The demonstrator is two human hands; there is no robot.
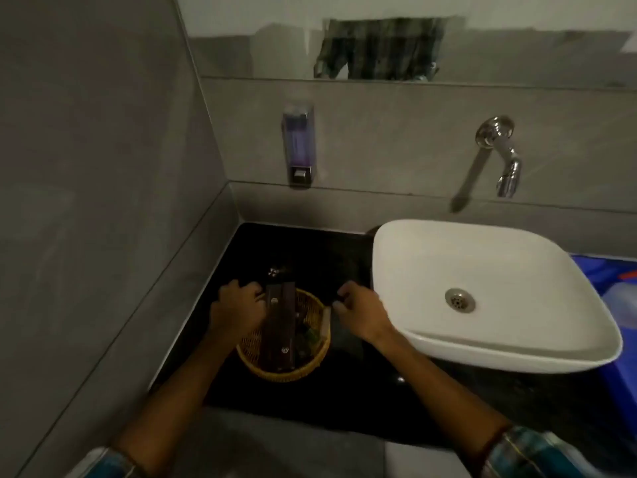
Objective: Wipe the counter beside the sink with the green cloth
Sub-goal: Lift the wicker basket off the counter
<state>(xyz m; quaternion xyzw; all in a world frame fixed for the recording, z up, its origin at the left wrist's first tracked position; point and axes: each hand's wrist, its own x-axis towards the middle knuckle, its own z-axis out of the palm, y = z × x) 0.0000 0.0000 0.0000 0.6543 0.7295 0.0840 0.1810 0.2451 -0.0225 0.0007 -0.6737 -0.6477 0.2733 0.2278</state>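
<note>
The black counter (pixel 310 401) lies left of the white basin sink (pixel 482 353). My left hand (pixel 238 307) and my right hand (pixel 360 313) are both closed, gripping the two ends of a dark cloth (pixel 310 284). The cloth is stretched between them, low over the counter behind a wicker basket (pixel 312 365). In this dim light the cloth barely stands out from the counter, and its green colour is hard to make out. My left hand overlaps the basket's far left rim. My right hand is close to the sink's left wall.
The yellow wicker basket holds a long dark brown box and small items. It stands mid-counter between my forearms. A soap dispenser (pixel 298 146) and a chrome tap (pixel 503 157) are mounted on the back wall. A grey tiled wall bounds the left. Blue plastic things (pixel 617 374) sit right of the sink.
</note>
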